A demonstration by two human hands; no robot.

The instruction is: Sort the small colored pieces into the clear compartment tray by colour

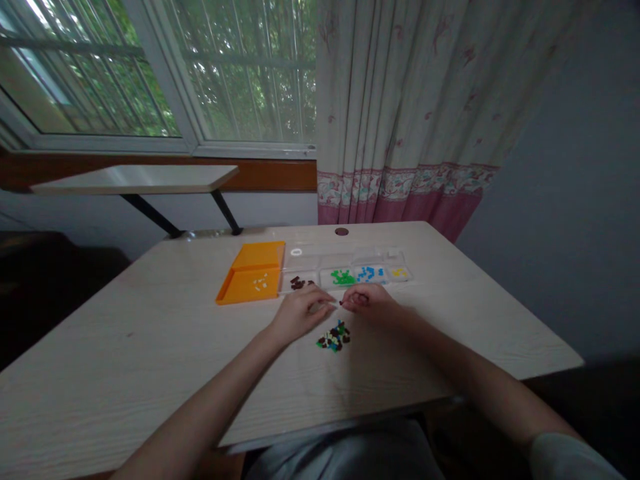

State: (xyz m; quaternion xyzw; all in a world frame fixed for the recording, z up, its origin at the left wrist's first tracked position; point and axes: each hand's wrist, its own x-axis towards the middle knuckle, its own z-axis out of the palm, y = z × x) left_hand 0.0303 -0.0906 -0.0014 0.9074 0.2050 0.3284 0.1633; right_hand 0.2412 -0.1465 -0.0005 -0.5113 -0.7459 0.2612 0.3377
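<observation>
While mixed pile (334,337) is waiting, tray (319,276) is holding sorted pieces (343,277). Right hand (371,303) is pinching dark piece (341,303); left hand's (302,309) grip unclear.

Pile of pieces (334,337) before tray (329,256)

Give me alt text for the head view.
A person's left hand and right hand nearly meet over a table, the right pinching a dark piece. A mixed pile lies nearer the viewer; beyond, an orange tray holds white pieces and clear compartments hold brown, green, blue and yellow ones.
</observation>
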